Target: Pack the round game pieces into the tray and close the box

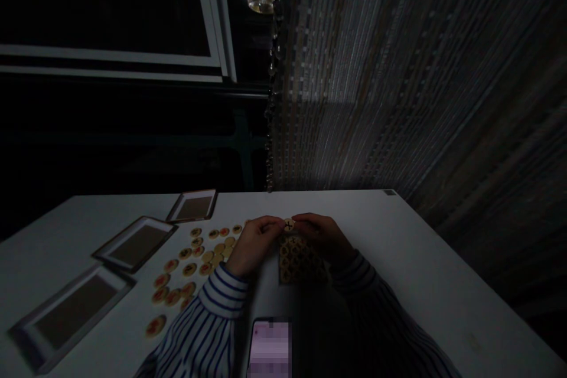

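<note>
Between the fingertips of my left hand (254, 245) and my right hand (326, 237) is a round xiangqi piece (289, 224) with a dark mark. Both hands are closed in a pinch on its two sides. Just below it sits a box (280, 281) filled with rows of similar pieces, partly hidden by my right hand and its shadow. Loose xiangqi pieces (189, 270) lie scattered left of my left hand, some marked red, some dark, and several blank side up. My left forearm covers part of them.
Three shallow rectangular trays or lids (104, 271) lie along the table's left side. A lit phone (270, 348) rests at the near edge. Behind the white table (425, 283) hang a striped string curtain (345, 100) and a white-framed dark window (217, 23). The room is dim.
</note>
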Tool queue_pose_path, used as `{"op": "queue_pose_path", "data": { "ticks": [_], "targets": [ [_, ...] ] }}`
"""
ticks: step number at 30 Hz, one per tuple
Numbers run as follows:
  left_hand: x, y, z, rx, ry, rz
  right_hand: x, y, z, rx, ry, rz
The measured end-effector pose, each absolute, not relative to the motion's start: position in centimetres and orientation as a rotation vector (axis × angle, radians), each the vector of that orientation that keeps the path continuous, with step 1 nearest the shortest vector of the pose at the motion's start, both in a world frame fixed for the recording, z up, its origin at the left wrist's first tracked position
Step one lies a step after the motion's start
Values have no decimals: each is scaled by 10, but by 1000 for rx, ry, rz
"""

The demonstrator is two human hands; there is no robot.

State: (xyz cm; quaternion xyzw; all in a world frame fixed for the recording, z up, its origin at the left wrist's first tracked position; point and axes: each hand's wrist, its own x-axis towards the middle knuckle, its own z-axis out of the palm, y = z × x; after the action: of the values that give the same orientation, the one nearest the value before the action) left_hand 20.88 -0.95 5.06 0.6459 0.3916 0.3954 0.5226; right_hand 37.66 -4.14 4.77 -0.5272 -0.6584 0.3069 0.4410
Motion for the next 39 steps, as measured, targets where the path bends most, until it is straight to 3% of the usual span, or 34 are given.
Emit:
{"op": "queue_pose_path", "data": {
  "ticks": [15, 39],
  "targets": [
    [211, -11, 51, 1479, 896, 908, 375, -40, 43, -1252, -1511, 887],
    [209, -11, 52, 1603, 877, 860, 377, -42, 50, -1261, -1683, 718]
  ]
}}
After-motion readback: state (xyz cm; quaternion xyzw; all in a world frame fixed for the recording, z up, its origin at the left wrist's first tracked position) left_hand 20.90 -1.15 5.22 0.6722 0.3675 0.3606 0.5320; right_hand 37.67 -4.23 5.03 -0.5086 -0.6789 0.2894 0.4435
